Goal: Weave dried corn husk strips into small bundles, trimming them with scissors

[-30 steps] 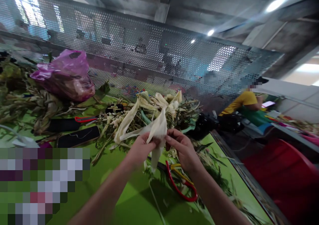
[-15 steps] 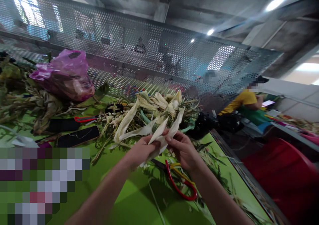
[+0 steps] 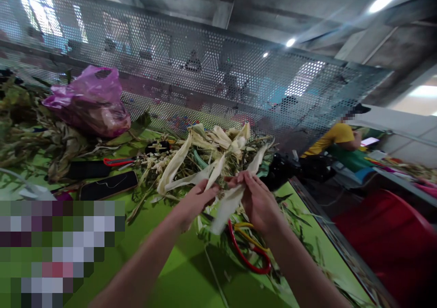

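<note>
My left hand (image 3: 198,202) pinches a narrow pale corn husk strip (image 3: 216,171) that points upward from the fingers. In my right hand (image 3: 258,199) is another corn husk strip (image 3: 225,209), gripped near its middle; one end rises to the upper right and the blurred other end hangs down between the hands. Scissors (image 3: 239,252) with red and yellow handles lie under the right wrist, their blades partly covered. Just beyond both hands is a heap of dried corn husks (image 3: 221,139), with loose stalks and bits.
Two dark phones, one a black phone (image 3: 108,185), and a red utility knife (image 3: 118,162) lie to the left on the green table (image 3: 136,262). A purple plastic bag (image 3: 92,101) stands behind them. A perforated metal screen (image 3: 191,62) backs the table; a person in yellow (image 3: 337,135) sits far right.
The hands have drawn apart, and the two husk strips, close together before, are now separate. The right hand's strip has swung down and to the right.
</note>
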Tool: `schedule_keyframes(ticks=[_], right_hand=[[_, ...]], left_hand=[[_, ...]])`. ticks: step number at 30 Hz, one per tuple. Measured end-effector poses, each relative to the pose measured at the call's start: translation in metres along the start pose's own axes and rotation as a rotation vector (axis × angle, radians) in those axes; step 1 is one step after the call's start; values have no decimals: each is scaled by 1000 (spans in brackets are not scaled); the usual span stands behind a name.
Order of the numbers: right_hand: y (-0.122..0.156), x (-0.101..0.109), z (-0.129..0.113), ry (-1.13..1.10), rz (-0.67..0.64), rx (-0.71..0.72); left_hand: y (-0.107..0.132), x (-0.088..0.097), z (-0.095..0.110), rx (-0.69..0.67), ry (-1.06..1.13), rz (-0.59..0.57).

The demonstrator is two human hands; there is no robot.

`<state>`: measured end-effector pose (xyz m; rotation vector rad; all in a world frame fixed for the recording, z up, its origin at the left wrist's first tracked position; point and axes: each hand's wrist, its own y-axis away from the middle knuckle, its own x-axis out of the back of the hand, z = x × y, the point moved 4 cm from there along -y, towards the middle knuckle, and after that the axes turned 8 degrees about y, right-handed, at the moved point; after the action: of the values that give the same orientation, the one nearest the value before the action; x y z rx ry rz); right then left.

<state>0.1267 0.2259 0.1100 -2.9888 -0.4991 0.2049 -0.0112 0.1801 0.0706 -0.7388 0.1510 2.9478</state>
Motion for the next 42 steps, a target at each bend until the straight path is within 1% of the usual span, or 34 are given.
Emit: schedule_keyframes(ticks=[2,5,9,11,14,17,20,22,26,30,33,36,39,42], right_hand=[[0,0,-1,-38,-1,-25],[3,-6,4,-49,-16,-44],[8,-17,15,30,-62,-82],[9,-19,18,76,-85,-87],[8,-14,16,111,-51,-77],[3,-4,12,125,12,-59],[1,1,8,138,55,-28],[1,1,7,134,62,-16],[5,-7,7,136,8,-70],[7,-14,9,169,-68,-110],[6,-14,11,158,-90,-106],[5,-11,12,142,-78,-107],[5,-8,13,130,-59,-134],[8,-10,13,98,-103,-185]], left_hand=[[1,1,3,-30,-40,21],[0,-3,3,-120,-86,-10],[-3,-9,-5,-177,-136,-46],[-2,-11,-6,-193,-158,-58],[0,-10,-2,-159,-127,-78],[0,-3,2,-107,-80,-37],[-3,3,4,-109,-91,-21],[-5,4,3,-108,-97,-16],[-6,6,2,-130,-47,37],[-6,6,3,-150,12,38],[-6,6,3,-148,-14,15],[-6,6,3,-155,-24,12],[-6,7,4,-163,-4,58],[-5,9,5,-156,42,126]])
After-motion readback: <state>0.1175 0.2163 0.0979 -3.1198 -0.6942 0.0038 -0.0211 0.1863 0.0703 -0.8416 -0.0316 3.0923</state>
